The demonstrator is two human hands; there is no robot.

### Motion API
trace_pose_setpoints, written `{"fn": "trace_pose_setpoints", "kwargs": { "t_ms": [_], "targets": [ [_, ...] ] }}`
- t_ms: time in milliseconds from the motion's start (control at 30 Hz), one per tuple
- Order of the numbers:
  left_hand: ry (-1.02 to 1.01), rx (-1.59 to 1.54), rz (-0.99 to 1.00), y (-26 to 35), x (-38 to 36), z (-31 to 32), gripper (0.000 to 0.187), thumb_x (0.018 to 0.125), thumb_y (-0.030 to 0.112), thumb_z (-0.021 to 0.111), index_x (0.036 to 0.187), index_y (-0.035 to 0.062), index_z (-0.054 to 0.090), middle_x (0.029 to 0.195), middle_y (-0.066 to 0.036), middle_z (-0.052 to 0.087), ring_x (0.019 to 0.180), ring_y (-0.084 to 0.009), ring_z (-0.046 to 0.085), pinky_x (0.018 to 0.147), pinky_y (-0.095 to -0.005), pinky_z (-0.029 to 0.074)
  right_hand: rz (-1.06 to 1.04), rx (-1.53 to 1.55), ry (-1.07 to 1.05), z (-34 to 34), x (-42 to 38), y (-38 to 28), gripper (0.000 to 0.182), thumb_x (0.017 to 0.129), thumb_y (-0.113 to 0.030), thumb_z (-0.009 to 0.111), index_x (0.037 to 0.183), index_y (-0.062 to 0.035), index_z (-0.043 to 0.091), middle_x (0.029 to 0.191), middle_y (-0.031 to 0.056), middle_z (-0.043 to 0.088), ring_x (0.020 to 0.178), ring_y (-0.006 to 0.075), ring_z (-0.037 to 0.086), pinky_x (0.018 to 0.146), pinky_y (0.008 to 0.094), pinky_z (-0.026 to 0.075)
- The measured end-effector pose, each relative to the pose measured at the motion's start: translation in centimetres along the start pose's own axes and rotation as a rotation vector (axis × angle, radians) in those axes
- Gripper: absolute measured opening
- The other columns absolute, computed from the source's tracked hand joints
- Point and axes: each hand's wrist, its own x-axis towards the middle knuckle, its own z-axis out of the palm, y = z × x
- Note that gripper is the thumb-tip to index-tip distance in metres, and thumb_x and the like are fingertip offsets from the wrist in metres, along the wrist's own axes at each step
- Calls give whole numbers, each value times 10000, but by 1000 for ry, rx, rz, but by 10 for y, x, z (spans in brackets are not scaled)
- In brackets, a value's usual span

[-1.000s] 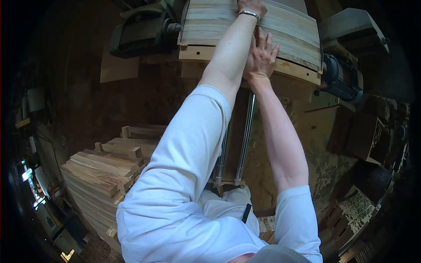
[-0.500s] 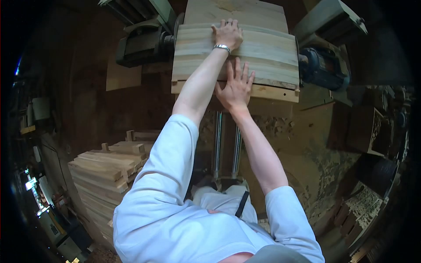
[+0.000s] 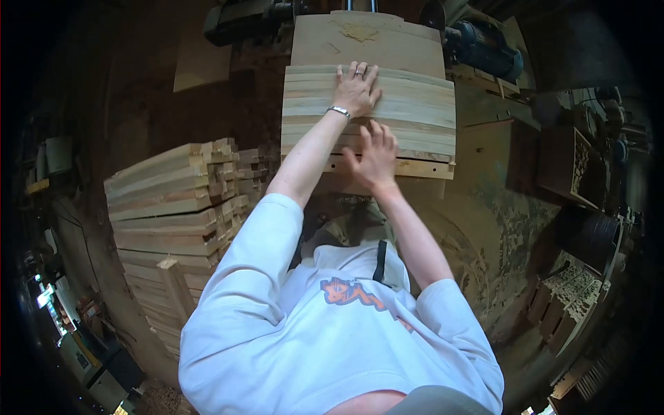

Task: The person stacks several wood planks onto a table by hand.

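A row of wooden strips (image 3: 415, 104) lies side by side on a flat wooden table (image 3: 408, 48) in front of me. My left hand (image 3: 356, 91), with a ring and a metal wristband, lies palm down on the strips with its fingers spread. Closer to my body, my right hand (image 3: 377, 158) is over the near strips, fingers apart and thumb out to the left. Neither hand is wrapped around anything. A wooden rail (image 3: 418, 168) with small holes runs along the near edge of the strips, just by my right hand.
A dark motor (image 3: 249, 22) stands beyond the table at left, a blue motor (image 3: 484, 50) at right with a round disc (image 3: 433, 12) beside it. Sawdust (image 3: 356, 31) lies on the table. Stacked lumber (image 3: 166, 194) rises at my left; a wooden bin (image 3: 570, 166) stands at right.
The table with its strips has come toward me, away from between the two motors, and both hands have come back with it. My right hand's fingers are less outstretched.
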Motion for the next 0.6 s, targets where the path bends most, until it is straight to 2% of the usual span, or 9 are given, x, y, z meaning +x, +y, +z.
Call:
{"fn": "trace_pose_setpoints", "kwargs": {
  "t_ms": [33, 100, 167, 200, 267, 400, 533, 567, 600],
  "targets": [
    [-28, 33, 74, 1, -14, -9, 606, 916, 533, 460, 1443, 241, 404, 1437, -115, 361, 1371, -292, 279, 1110, -605, 120, -20, 119, -89, -10, 0, 18, 757, 831, -550, 589, 1379, -56, 422, 1417, 176, 395, 1340, 387, 313, 1114, 557, 193],
    [-93, -15, 140, -1, -50, -28, 611, 905, 578, 458, 1435, 277, 419, 1440, -122, 348, 1372, -301, 269, 1114, -599, 109, 220, -92, 353, -37, 3, 64, 722, 830, -525, 606, 1313, -10, 456, 1310, 200, 477, 1251, 383, 402, 1079, 521, 270],
    [-87, -3, 219, 3, -61, -33, 613, 886, 655, 452, 1399, 320, 471, 1428, -122, 350, 1361, -305, 271, 1120, -584, 94, 589, -92, 202, -64, 17, 123, 778, 856, -558, 562, 1344, 34, 427, 1331, 257, 463, 1268, 407, 413, 1084, 488, 302],
    [-88, -2, 215, 7, -71, -33, 613, 886, 655, 452, 1399, 320, 471, 1428, -122, 350, 1361, -305, 271, 1120, -584, 94, 586, -91, 200, -75, 20, 125, 778, 856, -558, 562, 1344, 34, 427, 1331, 257, 463, 1268, 407, 413, 1084, 488, 302],
    [-128, -11, 200, 13, -78, -37, 619, 881, 665, 456, 1392, 316, 482, 1420, -116, 355, 1348, -301, 283, 1121, -577, 99, 861, 171, -138, -104, 36, 125, 823, 889, -587, 497, 1395, 50, 372, 1372, 295, 428, 1308, 428, 389, 1090, 460, 321],
    [-103, 30, 136, 9, -74, -36, 617, 903, 636, 458, 1401, 274, 472, 1421, -119, 348, 1337, -295, 295, 1128, -550, 116, 814, 274, -85, -98, 53, 137, 826, 912, -611, 439, 1422, 33, 358, 1391, 303, 432, 1299, 420, 431, 1074, 469, 346],
    [-283, 16, 229, 4, -59, -65, 1115, 654, 739, 668, 1510, 168, 239, 1422, -188, 316, 1326, -378, 287, 1120, -579, 137, 346, -2, 231, -94, 37, 123, 705, 891, -473, 581, 1351, 37, 425, 1311, 256, 487, 1208, 407, 483, 1044, 486, 363],
    [-266, 42, 276, 4, -56, -66, 1344, 479, 632, 803, 1532, 150, 122, 1419, -231, 295, 1323, -419, 273, 1109, -609, 147, 173, 84, 180, -89, 21, 112, 656, 862, -424, 630, 1308, 25, 459, 1271, 232, 516, 1176, 394, 501, 1027, 483, 375],
    [-275, 51, 273, 9, -51, -70, 1344, 479, 632, 803, 1532, 150, 122, 1419, -231, 295, 1323, -419, 273, 1109, -609, 147, -5, 169, 133, -86, 5, 98, 609, 834, -374, 680, 1265, 14, 494, 1231, 208, 544, 1143, 380, 519, 1010, 481, 386]
  ]
}}
